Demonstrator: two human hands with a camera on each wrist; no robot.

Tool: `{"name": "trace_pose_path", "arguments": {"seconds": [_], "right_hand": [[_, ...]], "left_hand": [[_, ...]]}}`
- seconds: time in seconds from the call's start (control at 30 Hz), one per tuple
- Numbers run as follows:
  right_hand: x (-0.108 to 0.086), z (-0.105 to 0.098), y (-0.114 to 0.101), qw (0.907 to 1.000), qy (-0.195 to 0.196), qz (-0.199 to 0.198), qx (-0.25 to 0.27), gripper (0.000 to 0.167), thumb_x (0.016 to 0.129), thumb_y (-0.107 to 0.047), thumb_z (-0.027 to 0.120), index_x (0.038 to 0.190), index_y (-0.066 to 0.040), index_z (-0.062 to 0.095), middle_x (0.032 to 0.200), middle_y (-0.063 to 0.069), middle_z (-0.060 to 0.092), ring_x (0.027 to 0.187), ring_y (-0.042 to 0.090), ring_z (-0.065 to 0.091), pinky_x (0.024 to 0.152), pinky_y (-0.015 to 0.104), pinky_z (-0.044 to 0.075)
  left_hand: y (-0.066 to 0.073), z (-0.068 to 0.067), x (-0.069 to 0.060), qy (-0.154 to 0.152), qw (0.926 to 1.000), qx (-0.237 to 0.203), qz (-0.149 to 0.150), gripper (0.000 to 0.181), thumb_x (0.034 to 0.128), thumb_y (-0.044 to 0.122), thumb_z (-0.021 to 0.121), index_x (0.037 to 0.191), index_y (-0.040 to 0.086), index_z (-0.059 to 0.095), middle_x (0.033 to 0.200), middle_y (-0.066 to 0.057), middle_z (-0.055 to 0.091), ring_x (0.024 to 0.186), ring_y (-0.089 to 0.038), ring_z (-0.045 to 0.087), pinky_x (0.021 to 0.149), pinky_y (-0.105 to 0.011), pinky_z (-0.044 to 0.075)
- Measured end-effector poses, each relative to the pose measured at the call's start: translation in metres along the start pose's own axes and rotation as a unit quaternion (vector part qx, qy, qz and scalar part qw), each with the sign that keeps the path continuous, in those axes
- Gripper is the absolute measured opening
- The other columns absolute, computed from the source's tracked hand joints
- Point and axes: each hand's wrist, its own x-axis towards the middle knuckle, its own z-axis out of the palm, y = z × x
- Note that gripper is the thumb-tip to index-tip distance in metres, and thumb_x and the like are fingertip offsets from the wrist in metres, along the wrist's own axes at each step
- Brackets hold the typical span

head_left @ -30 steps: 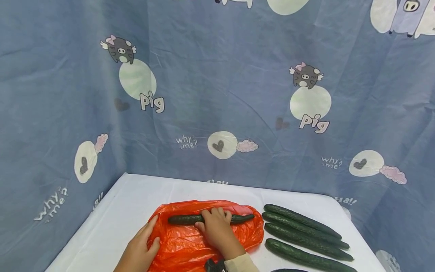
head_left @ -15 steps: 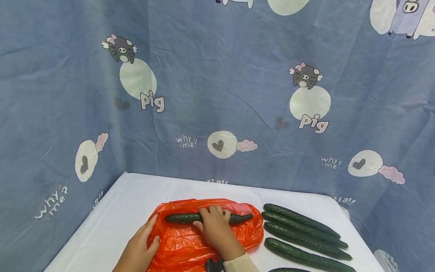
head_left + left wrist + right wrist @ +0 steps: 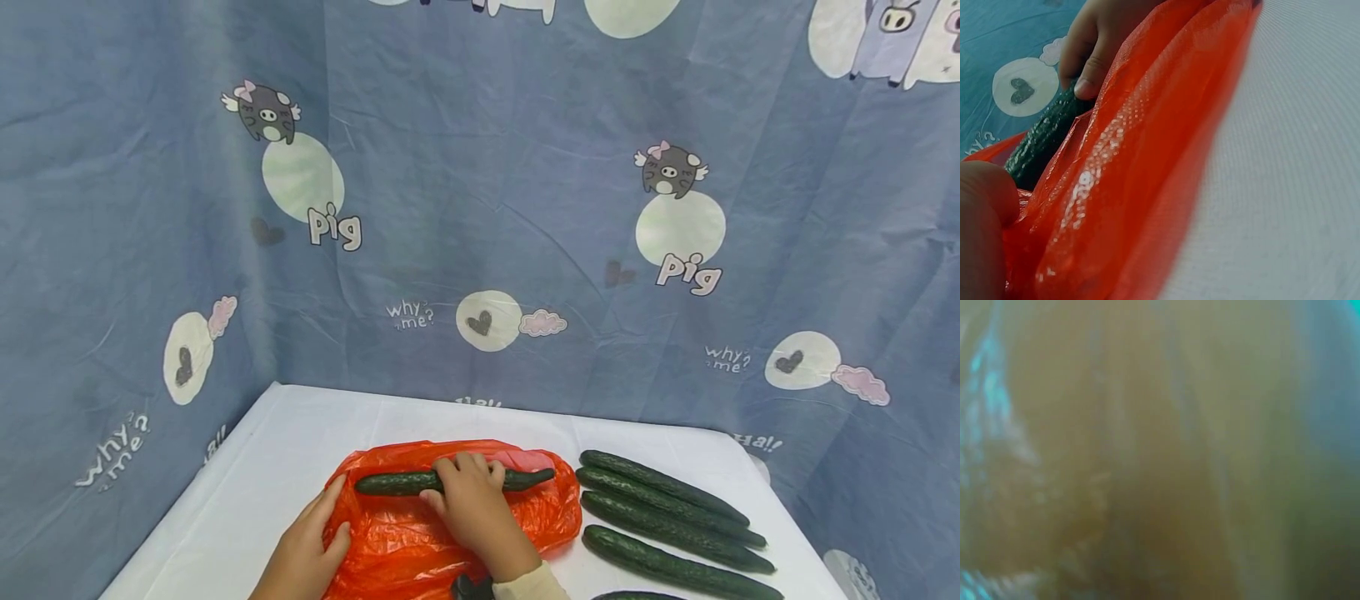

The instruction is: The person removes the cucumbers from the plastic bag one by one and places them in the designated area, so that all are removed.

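A red plastic bag [image 3: 405, 537] lies spread on the white table, its mouth facing me. Inside it a dark green cucumber [image 3: 396, 483] lies crosswise, and my right hand [image 3: 476, 504] grips it around the middle. My left hand [image 3: 303, 542] rests against the bag's left edge, fingers fairly straight and thumb apart on the red plastic. From the left wrist, the cucumber [image 3: 1047, 137] shows beyond the bag's fold, with the right hand [image 3: 1100, 44] on its far part. The right wrist view is a brownish blur with shiny plastic.
Several cucumbers [image 3: 678, 529] lie side by side on the white table [image 3: 255, 467], right of the bag; one is partly cut off at the bottom edge. A blue curtain [image 3: 480, 208] with pig prints stands behind the table and along both sides.
My right hand and the cucumber it grips have shifted slightly left inside the bag. The left hand stays at the bag's edge.
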Motion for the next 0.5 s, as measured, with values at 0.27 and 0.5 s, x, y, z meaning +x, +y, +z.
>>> {"name": "trace_pose_path", "arguments": {"seconds": [0.27, 0.5], "right_hand": [[-0.011, -0.013, -0.002, 0.9995, -0.026, 0.015, 0.007, 0.045, 0.099, -0.057, 0.061, 0.131, -0.026, 0.066, 0.118, -0.003, 0.061, 0.11, 0.02, 0.049, 0.092, 0.055, 0.035], [-0.023, -0.024, -0.004, 0.9987, -0.042, 0.029, 0.007, 0.048, 0.099, -0.061, 0.058, 0.135, -0.029, 0.064, 0.118, -0.005, 0.06, 0.108, 0.018, 0.048, 0.093, 0.054, 0.035]], "left_hand": [[0.001, 0.0, -0.001, -0.011, 0.9996, -0.017, -0.019, 0.075, 0.0989, 0.015, 0.064, 0.165, 0.006, 0.03, 0.163, -0.023, 0.041, 0.142, -0.045, 0.05, 0.107, -0.061, 0.045], [0.002, -0.002, 0.002, -0.02, 0.9993, -0.018, -0.024, 0.076, 0.0993, 0.015, 0.064, 0.165, 0.006, 0.028, 0.164, -0.023, 0.039, 0.144, -0.046, 0.048, 0.108, -0.061, 0.043]]}}
